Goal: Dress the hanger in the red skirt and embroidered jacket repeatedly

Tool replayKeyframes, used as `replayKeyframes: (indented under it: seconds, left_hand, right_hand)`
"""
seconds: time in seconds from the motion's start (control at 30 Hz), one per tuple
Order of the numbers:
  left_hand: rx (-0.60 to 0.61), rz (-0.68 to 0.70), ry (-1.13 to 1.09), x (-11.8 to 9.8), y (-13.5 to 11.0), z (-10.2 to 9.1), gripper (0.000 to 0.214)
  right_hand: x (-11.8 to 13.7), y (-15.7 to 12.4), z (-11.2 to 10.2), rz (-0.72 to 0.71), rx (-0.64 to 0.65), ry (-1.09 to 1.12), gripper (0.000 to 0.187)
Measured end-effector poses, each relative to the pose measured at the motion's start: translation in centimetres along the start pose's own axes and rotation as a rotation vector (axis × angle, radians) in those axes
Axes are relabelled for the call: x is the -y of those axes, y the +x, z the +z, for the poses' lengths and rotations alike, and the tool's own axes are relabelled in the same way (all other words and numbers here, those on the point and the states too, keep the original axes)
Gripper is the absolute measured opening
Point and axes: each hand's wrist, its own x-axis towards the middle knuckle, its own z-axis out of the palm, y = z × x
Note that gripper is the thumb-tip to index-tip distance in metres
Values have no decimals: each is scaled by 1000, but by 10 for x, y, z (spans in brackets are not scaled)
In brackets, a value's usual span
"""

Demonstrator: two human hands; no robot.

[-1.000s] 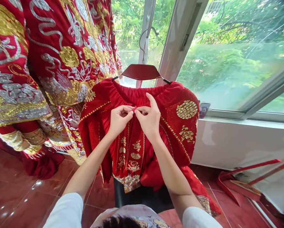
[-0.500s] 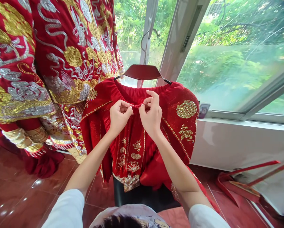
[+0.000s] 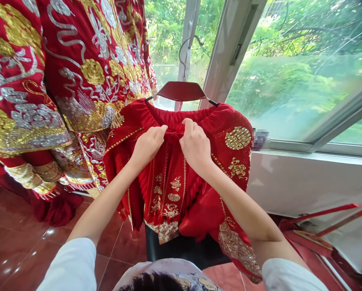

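Note:
A red skirt (image 3: 229, 153) with gold embroidery hangs from a dark red hanger (image 3: 181, 91) in front of the window. My left hand (image 3: 147, 143) and my right hand (image 3: 196, 147) both grip the gathered waistband (image 3: 173, 127) at its front middle, fingers curled over the edge, a small gap between the two hands. The skirt's pleated panels fall below my wrists. The fingertips are hidden behind the fabric.
A red robe (image 3: 62, 81) thick with gold and silver embroidery hangs at the left, touching the skirt. A white window ledge (image 3: 305, 157) runs at the right. Red frames (image 3: 314, 230) lie on the tiled floor (image 3: 23, 250) at the lower right. A dark stand (image 3: 181, 250) sits under the skirt.
My hands went from pinching something small at the waistband's middle to gripping over the band's edge, knuckles up. My right arm has swung out to the right.

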Motion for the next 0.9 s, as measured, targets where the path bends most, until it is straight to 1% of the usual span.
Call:
replayKeyframes:
  seconds: [0.07, 0.17, 0.23, 0.33, 0.4, 0.43, 0.5, 0.57, 0.63, 0.7, 0.77, 0.83, 0.9]
  left_hand:
    - [-59, -53, -125, -1, 1, 2, 29]
    - [-140, -188, -319, -3, 4, 6, 29]
    - [-127, -194, -318, -2, 5, 5, 29]
    - [-91, -99, -195, 3, 4, 3, 33]
    - [-114, -70, -173, 4, 3, 3, 36]
    - [-141, -91, -207, 3, 3, 4, 36]
    - [-180, -182, -335, 0, 4, 6, 36]
    - [-189, -274, -434, -2, 5, 6, 35]
    - [-161, -267, -408, -2, 5, 3, 35]
    - [-127, -193, -310, 1, 4, -2, 35]
    - [-113, -158, -273, 3, 3, -4, 35]
    - [-127, -230, -364, 4, 3, -3, 35]
    - [-128, -345, -528, 4, 5, -1, 33]
  right_hand:
    - [-2, 5, 1, 21, 2, 90, 35]
    - [-6, 6, 6, 65, -26, 263, 35]
    - [-9, 3, 7, 31, -50, 272, 38]
    - [-13, -3, 7, -58, -85, 126, 38]
    - [-16, -3, 7, -55, -113, 91, 38]
    - [-17, -1, 7, -33, -119, 128, 38]
    - [-17, 3, 8, 32, -115, 271, 40]
    - [-17, 5, 8, 70, -103, 371, 43]
    - [-17, 4, 7, 31, -112, 313, 43]
    - [-17, 2, 6, -42, -135, 167, 40]
    - [-18, 2, 5, -68, -158, 95, 38]
    - [-19, 3, 6, -14, -162, 171, 38]
    - [-21, 6, 6, 66, -135, 332, 38]
